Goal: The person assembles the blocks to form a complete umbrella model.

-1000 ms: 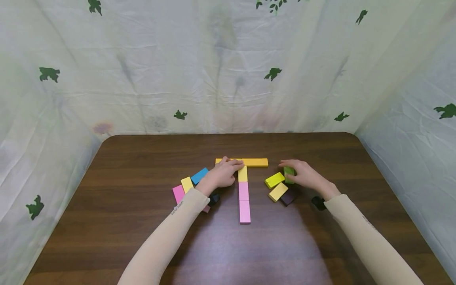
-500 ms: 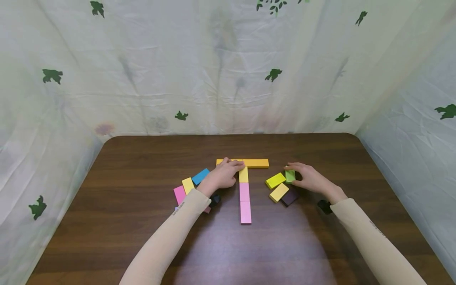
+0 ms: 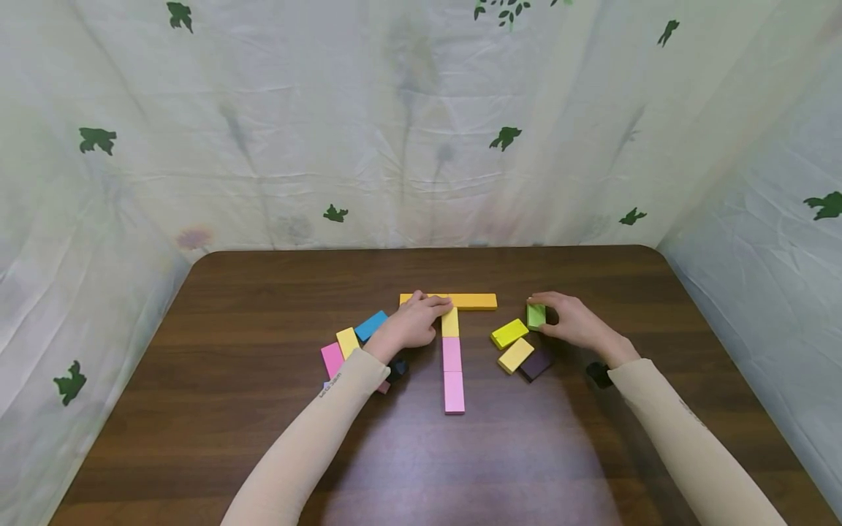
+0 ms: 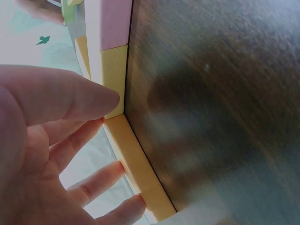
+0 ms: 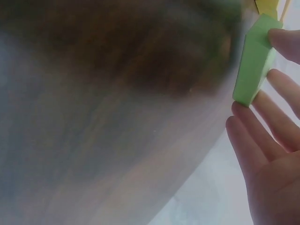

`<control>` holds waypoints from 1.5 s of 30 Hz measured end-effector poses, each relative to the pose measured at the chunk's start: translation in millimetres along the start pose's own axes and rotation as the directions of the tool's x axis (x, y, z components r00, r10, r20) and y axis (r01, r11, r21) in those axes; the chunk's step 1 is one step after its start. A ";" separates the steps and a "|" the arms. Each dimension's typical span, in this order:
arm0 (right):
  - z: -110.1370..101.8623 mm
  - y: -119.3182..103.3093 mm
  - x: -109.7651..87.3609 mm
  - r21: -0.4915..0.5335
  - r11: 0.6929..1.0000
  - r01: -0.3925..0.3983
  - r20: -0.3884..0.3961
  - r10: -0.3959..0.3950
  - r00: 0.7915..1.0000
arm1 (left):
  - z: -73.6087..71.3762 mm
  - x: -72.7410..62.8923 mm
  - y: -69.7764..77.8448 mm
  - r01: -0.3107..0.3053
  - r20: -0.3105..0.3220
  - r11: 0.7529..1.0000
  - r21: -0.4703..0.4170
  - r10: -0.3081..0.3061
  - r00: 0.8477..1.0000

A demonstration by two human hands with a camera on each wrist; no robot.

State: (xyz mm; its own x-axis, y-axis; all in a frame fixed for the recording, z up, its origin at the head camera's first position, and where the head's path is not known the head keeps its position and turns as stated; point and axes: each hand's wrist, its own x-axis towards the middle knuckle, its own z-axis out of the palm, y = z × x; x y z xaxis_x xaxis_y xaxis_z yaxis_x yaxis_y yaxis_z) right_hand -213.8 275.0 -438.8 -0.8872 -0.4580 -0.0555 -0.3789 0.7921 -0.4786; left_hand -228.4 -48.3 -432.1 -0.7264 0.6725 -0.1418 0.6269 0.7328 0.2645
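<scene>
On the table, an orange bar [image 3: 472, 301] made of two blocks meets a column of a pale yellow block [image 3: 449, 322] and two pink blocks [image 3: 454, 392], forming a T. My left hand [image 3: 411, 323] rests where bar and column join. In the left wrist view its thumb touches the yellow block [image 4: 114, 79], while several fingertips rest along the orange block [image 4: 140, 168]. My right hand [image 3: 574, 318] pinches a light green block [image 3: 536, 315] by its ends, thumb at the near one and fingers at the far one. The right wrist view shows the green block [image 5: 255, 65] between them.
Beside the green block lie a bright yellow block [image 3: 509, 334], a pale yellow block [image 3: 516, 356] and a dark block [image 3: 536, 364]. Left of the column sit a blue block [image 3: 371, 325], a yellow block [image 3: 347, 342] and a pink block [image 3: 332, 358], partly behind my left arm.
My right hand has shifted its grip on the green block and moved it slightly away from me, clear of the dark block. The left hand has stayed in place.
</scene>
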 end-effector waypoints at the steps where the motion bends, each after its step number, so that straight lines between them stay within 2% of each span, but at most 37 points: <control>1: -0.5 -0.3 1.7 0.003 1.000 -0.002 -0.002 0.002 1.000 | 0.0 0.0 0.1 0.002 0.000 1.000 0.003 -0.002 1.000; 25: 1.4 -10.1 45.4 0.057 0.998 -0.011 0.016 0.010 1.000 | -2.0 -0.2 1.6 0.021 0.013 1.000 -0.022 -0.021 1.000; 45: 5.7 -10.5 66.8 0.076 0.997 0.004 0.056 -0.008 0.998 | -0.3 -0.4 0.2 0.009 -0.004 1.000 -0.012 -0.009 1.000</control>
State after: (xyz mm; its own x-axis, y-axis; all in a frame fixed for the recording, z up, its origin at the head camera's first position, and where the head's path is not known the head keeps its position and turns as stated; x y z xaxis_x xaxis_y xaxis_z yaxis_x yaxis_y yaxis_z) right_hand -267.6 233.8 -442.5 -0.8679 -0.4864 -0.1003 -0.3616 0.7572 -0.5440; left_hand -228.0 -48.5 -431.7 -0.7330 0.6657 -0.1403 0.6171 0.7374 0.2747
